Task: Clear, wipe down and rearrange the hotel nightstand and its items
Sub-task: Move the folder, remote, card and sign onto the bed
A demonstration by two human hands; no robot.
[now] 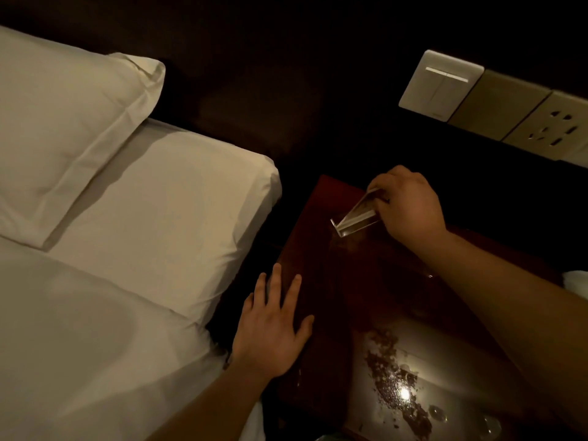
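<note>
Dark reddish wood with a glossy finish forms the top of the nightstand (321, 256), which sits low between the bed (152, 198) and a shadowed wall, its near end catching a bright glare from a light overhead. Toward the far end of that top stands a clear acrylic sign holder (351, 218), an angular piece with a flat foot resting on the wood and a slanted upright panel; the right hand (409, 205) reaches over it with fingers curled closed around the panel's upper edge, pinching it. The left hand (275, 326) lies flat at the nightstand's left edge, palm down, fingers spread and straight, gripping nothing. On the near part of the surface, inside the glare, a trail of dark crumb-like debris (393, 386) runs diagonally, grainy and scattered, with a few pale round marks or droplets just beside it; what they are cannot be told. Left of the nightstand the mattress wears smooth white sheets with a squared corner, and a soft white pillow (66, 122) with a creased flap lies at its head. On the wall at upper right is a glossy cream light switch (442, 84) with two rockers, a plain beige blank plate next to it, then a power socket (556, 125) of the same beige plastic. The rest of the room is lost in darkness
</note>
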